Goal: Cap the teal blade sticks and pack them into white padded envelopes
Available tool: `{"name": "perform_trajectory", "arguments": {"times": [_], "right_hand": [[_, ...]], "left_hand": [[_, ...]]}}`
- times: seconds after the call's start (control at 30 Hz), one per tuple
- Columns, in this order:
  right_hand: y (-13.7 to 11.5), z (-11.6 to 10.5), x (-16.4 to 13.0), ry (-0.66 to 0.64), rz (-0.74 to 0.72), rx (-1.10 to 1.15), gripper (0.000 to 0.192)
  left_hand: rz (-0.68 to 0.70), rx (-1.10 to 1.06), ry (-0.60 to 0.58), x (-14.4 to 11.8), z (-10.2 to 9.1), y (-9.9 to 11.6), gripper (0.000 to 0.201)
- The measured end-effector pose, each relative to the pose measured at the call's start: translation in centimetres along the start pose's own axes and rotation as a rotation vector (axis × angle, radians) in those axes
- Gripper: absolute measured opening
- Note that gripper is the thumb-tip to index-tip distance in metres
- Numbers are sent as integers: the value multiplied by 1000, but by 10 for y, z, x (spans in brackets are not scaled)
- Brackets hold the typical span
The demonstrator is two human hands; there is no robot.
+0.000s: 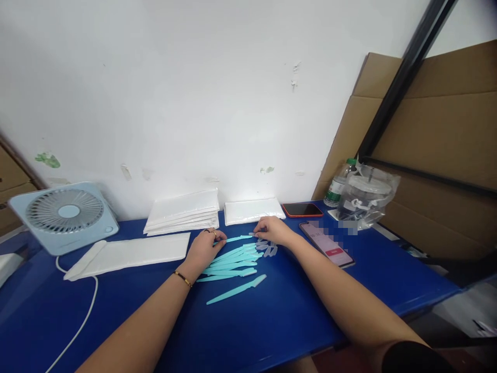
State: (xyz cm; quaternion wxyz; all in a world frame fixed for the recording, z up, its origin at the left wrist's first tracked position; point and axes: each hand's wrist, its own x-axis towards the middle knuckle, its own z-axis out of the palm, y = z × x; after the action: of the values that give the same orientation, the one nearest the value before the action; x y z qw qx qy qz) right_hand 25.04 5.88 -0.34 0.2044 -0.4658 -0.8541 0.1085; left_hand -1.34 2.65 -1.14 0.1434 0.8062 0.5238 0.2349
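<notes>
Blue table point(116, 311) fills the lower part of the view, pushed up against a white wall point(194, 93). On the table, right in the middle, lies a bunch of light blue razors point(233, 260), side by side in a loose pile. One more blue razor point(236, 289) lies alone, just in front of the pile. Another razor point(237, 239) is lifted between both hands. The left hand point(205, 247) pinches one end of it with closed fingers and rests at the left edge of the pile. The right hand point(272, 231) pinches the other end, fingers curled in. Just beside the right hand sit a few small clear caps point(267, 248), touching the pile's right end.

Behind the hands are two stacks of white bags point(182, 211) by the wall. A flat white bag point(128, 254) lies to the left. A small blue fan point(64, 215) stands at the far left with a white cord point(83, 321). To the right lie two phones point(328, 243), and past them a water bottle point(337, 185) and a clear plastic bag point(367, 194).
</notes>
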Motion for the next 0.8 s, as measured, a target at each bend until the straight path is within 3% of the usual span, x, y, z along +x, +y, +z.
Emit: {"name": "perform_trajectory", "arguments": {"times": [0.1, 0.17, 0.33, 0.57, 0.8], "right_hand": [[2, -1, 5, -89, 59, 65, 14], [0, 0, 7, -100, 10, 86, 13], [-4, 3, 4, -41, -136, 96, 15], [5, 4, -4, -31, -43, 183, 12], [-10, 20, 9, 22, -92, 239, 10]], "left_hand": [[-28, -34, -7, 1, -1, -1, 22], [-34, -56, -2, 2, -1, -1, 21], [-57, -67, 11, 3, -2, -1, 20], [-92, -84, 6, 4, 0, -2, 20], [-102, -66, 5, 6, 3, -5, 18]]}}
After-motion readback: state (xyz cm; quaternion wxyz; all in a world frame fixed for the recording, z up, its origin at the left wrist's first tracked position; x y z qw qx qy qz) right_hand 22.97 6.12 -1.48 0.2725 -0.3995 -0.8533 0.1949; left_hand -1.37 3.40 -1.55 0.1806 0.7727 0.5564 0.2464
